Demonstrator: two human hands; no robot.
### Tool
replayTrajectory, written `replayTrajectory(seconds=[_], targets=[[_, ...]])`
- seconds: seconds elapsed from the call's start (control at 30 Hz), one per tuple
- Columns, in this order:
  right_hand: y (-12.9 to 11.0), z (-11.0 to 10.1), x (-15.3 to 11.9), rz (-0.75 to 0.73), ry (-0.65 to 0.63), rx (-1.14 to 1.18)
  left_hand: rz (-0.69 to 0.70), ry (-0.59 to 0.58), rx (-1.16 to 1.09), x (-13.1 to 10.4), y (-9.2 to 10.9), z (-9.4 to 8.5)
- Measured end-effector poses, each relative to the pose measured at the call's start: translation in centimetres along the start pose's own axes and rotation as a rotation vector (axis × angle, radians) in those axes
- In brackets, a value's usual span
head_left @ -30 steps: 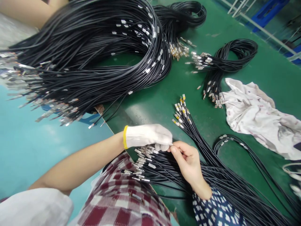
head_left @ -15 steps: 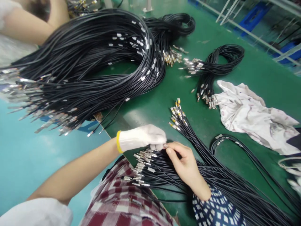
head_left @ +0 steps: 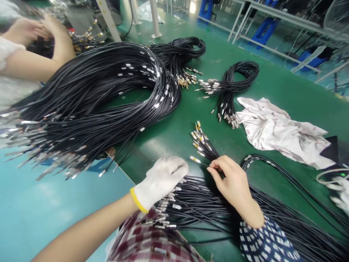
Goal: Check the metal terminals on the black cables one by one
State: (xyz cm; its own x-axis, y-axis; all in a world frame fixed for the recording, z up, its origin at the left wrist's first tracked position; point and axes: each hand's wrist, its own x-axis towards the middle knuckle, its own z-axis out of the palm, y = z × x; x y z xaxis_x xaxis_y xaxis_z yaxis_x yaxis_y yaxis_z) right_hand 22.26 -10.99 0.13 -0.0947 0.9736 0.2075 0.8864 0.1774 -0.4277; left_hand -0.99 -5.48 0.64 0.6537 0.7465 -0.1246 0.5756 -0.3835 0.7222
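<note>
The bare right hand pinches a thin black cable with a yellow-and-white tag over the green desk, beside black cables with yellow-marked tips; a loose pinch could let it slip and tangle among them. Its long axis slants, tagged end pointing left and slightly far. The white-gloved left hand curls loosely over silver-tipped black cables; whether it grips any cannot be told.

a white glove, patterned navy sleeve and checked maroon garment show.
</note>
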Motion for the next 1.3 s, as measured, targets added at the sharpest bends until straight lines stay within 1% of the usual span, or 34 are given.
replayTrajectory(seconds=[0.03,0.07,0.1,0.13,0.23,0.3,0.37,0.43,0.53,0.67,0.77,0.87,0.93,1.0,1.1,1.2,1.3], targets=[[-0.2,-0.2,-0.3,-0.005,0.0,0.059,-0.095,0.044,-0.098,0.3,0.2,-0.3],[-0.3,-0.3,-0.6,-0.012,-0.002,0.098,-0.163,0.061,-0.195,0.7,0.4,-0.4],[-0.4,-0.4,-0.8,-0.018,-0.004,0.12,-0.2,0.064,-0.275,1.0,0.6,-0.5],[-0.5,-0.4,-0.9,-0.02,-0.007,0.133,-0.204,0.054,-0.329,1.4,0.8,-0.5],[-0.9,-0.3,-0.6,-0.027,-0.029,0.17,-0.134,0.027,-0.389,1.9,1.1,0.0],[-1.4,0.0,0.0,-0.042,-0.087,0.203,-0.107,0.04,-0.42,2.0,1.0,0.3],[-2.0,0.3,0.5,-0.048,-0.171,0.257,-0.119,0.056,-0.455,1.8,0.8,0.3],[-2.4,0.5,0.9,-0.02,-0.218,0.337,-0.157,0.076,-0.474,1.7,0.6,0.1],[-2.7,0.6,1.0,0.04,-0.229,0.419,-0.169,0.064,-0.487,1.5,0.5,-0.3],[-2.9,0.6,1.2,0.072,-0.275,0.462,-0.165,0.041,-0.489,1.5,0.3,-0.3],[-2.9,1.1,1.4,0.155,-0.324,0.603,-0.148,0.031,-0.473,1.6,-0.1,0.0],[-2.9,1.7,1.4,0.282,-0.376,0.818,-0.073,0.023,-0.439,1.7,-0.4,0.2],[-2.9,2.0,1.2,0.316,-0.377,0.896,-0.045,0.018,-0.433,1.8,-0.4,0.2],[-3.0,2.1,1.1,0.291,-0.344,0.867,-0.052,0.006,-0.441,1.8,-0.4,0.2],[-3.3,2.0,1.1,0.225,-0.295,0.753,-0.076,-0.004,-0.469,1.9,-0.1,0.1],[-3.5,1.9,1.1,0.198,-0.29,0.702,-0.077,-0.011,-0.508,2.0,0.0,-0.1],[-3.5,2.0,1.1,0.207,-0.31,0.717,-0.063,-0.049,-0.512,2.2,-0.1,-0.4]])
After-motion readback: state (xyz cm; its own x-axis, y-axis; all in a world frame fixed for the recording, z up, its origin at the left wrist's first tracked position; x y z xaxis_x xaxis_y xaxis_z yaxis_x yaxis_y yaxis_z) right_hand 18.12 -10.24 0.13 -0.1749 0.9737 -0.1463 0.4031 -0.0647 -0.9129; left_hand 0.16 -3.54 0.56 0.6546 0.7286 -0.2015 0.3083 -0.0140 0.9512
